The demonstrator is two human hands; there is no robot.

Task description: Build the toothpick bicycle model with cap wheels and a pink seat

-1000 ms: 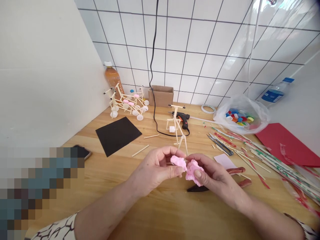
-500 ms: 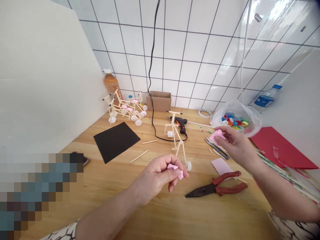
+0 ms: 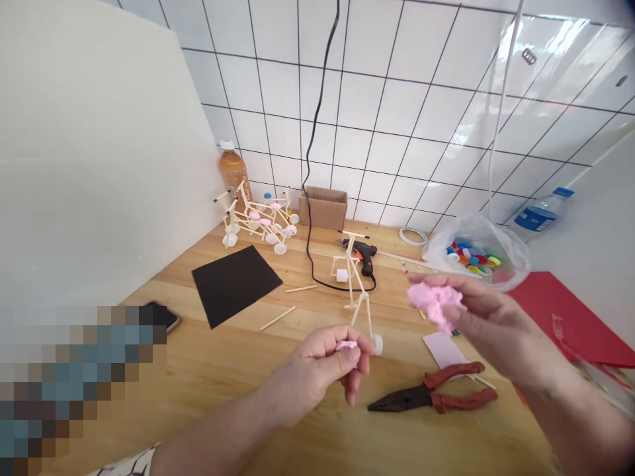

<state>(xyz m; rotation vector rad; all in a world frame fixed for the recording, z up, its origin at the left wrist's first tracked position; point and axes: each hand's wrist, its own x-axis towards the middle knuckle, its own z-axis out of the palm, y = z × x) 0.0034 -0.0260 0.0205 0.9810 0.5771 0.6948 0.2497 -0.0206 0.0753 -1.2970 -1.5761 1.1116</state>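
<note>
Pink foam clay [image 3: 435,304] pinched between both hands.
Right hand [image 3: 489,324]: fingers clamped on the larger clump, now showing more than before; left hand [image 3: 317,367]: fingers together on a small piece [image 3: 346,345].

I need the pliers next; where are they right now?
In the head view, the red-handled pliers lie on the wooden table right of centre, just below the pale pink card, with the left hand to their left.

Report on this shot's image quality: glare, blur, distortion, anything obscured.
In the head view, glare washes out the clear plastic sheet at upper right; the wide lens bends the wall tiles toward the edges; a pixelated patch hides the lower left; the right hand looks slightly soft, and the forearm blurs toward the lower right corner.
</note>
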